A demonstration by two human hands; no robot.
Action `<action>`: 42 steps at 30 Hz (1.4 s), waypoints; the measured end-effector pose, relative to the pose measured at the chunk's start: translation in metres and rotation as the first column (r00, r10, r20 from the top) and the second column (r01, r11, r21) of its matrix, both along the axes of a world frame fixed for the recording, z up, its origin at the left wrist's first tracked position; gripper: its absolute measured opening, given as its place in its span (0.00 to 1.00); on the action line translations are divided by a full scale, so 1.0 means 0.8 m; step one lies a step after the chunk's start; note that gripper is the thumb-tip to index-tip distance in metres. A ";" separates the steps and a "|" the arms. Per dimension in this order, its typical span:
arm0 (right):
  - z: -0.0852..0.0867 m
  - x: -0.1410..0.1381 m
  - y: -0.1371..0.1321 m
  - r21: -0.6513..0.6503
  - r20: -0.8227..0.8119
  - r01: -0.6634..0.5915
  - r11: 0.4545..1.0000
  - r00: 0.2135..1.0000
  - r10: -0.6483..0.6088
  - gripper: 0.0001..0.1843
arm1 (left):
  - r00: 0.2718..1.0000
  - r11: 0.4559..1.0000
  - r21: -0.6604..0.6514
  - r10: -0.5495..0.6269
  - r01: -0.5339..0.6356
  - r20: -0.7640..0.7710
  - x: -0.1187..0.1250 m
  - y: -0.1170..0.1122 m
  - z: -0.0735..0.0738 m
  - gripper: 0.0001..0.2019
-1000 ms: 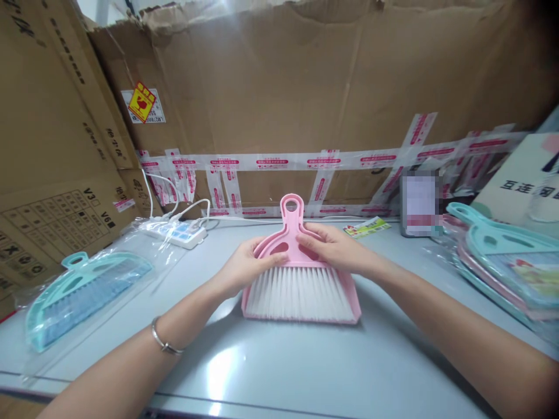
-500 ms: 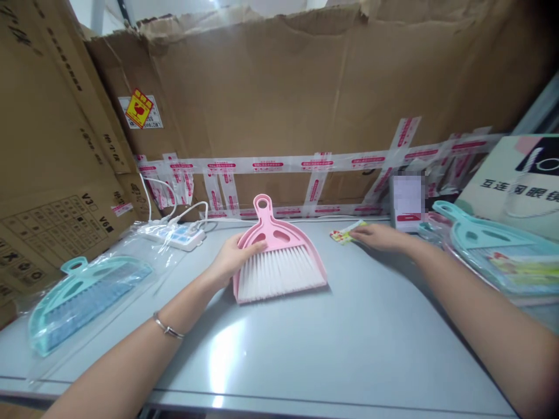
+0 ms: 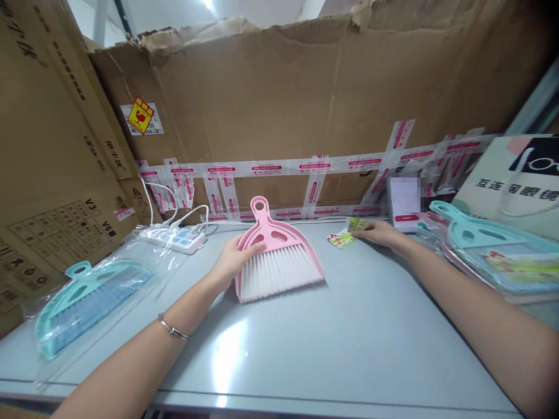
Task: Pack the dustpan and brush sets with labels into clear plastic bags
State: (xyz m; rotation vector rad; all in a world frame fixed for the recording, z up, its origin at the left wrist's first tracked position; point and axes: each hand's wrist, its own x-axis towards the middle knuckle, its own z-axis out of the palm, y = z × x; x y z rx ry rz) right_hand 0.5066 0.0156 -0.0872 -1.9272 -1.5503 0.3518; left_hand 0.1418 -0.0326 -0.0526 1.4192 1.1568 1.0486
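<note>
My left hand (image 3: pixel 238 256) is closed on the left side of a pink dustpan (image 3: pixel 302 237), its thumb over the front. A pink brush with white bristles (image 3: pixel 279 270) sits nested in the dustpan, handle pointing away from me. Farther right, my right hand (image 3: pixel 378 234) pinches the edge of a small printed card (image 3: pixel 343 239), green and yellow with red spots. Part of the card is bent up at my fingertips, while the rest lies close to the table. The card is apart from the dustpan.
At left lies a turquoise brush and dustpan set (image 3: pixel 94 305) in clear plastic, near a white power strip (image 3: pixel 177 235). Stacked sets (image 3: pixel 489 238) lie at right by a printed box (image 3: pixel 510 180). A small white box (image 3: pixel 404 201) stands behind my right hand. Cardboard (image 3: pixel 271 99) walls the back.
The card's edge has been lifted and bent up by my right hand. My left hand stays on the pink dustpan. The view has shifted slightly.
</note>
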 end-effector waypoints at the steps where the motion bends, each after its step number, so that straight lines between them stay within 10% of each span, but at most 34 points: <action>1: 0.010 -0.008 -0.005 0.015 -0.072 -0.034 0.999 0.997 0.035 0.16 | 0.999 0.999 0.003 0.032 -0.032 0.017 0.000 0.001 -0.002 0.23; 5: 0.058 -0.067 -0.042 0.125 -0.382 -0.259 0.958 0.878 0.288 0.18 | 0.978 0.986 0.011 0.164 -0.167 0.132 0.002 0.005 -0.009 0.25; 8: 0.080 -0.134 -0.078 0.227 -0.673 -0.509 0.830 0.534 0.512 0.19 | 0.956 0.987 0.003 0.154 -0.160 0.250 0.007 0.005 -0.015 0.26; 11: 0.070 -0.193 -0.098 0.145 -0.781 -0.620 0.771 0.406 0.474 0.18 | 0.934 0.993 -0.002 0.114 -0.120 0.339 0.012 0.003 -0.019 0.25; 16: 0.024 -0.225 -0.088 0.138 -0.783 -0.378 0.916 0.524 0.334 0.19 | 0.909 0.986 -0.023 0.162 -0.166 0.384 0.025 -0.006 -0.019 0.24; 22: 0.001 -0.230 -0.082 0.350 -0.706 0.086 0.933 0.678 0.202 0.27 | 0.845 0.966 0.003 0.225 -0.258 0.485 0.036 -0.020 -0.020 0.24; 25: 0.003 -0.237 -0.086 0.175 -0.865 0.159 0.972 0.495 0.075 0.30 | 0.840 0.971 0.017 0.197 -0.238 0.505 0.042 -0.023 -0.022 0.24; 29: 0.011 -0.239 -0.091 0.171 -0.980 -0.161 0.972 0.074 0.185 0.22 | 0.916 0.994 0.035 0.083 -0.105 0.392 0.034 -0.019 -0.011 0.26; 33: 0.014 -0.228 -0.091 0.202 -0.979 -0.104 0.974 0.018 0.205 0.20 | 0.985 0.987 0.129 -0.074 0.095 -0.158 -0.023 -0.002 0.030 0.21; 35: 0.013 -0.222 -0.088 0.196 -0.980 -0.076 0.978 0.027 0.199 0.19 | 0.836 0.963 0.271 0.157 -0.011 -0.526 -0.067 0.009 0.051 0.19; 37: 0.013 -0.218 -0.086 0.180 -0.983 -0.070 0.981 0.027 0.182 0.17 | 0.479 0.919 0.355 0.392 -0.170 -0.786 -0.111 0.020 0.064 0.21; 39: 0.013 -0.217 -0.086 0.170 -0.985 -0.072 0.983 0.021 0.172 0.15 | 0.190 0.909 0.274 0.343 -0.314 -0.920 -0.148 0.031 0.067 0.25; 42: 0.015 -0.217 -0.089 0.164 -0.986 -0.078 0.983 0.022 0.166 0.15 | 0.107 0.886 0.176 0.244 -0.429 -0.964 -0.186 0.043 0.058 0.25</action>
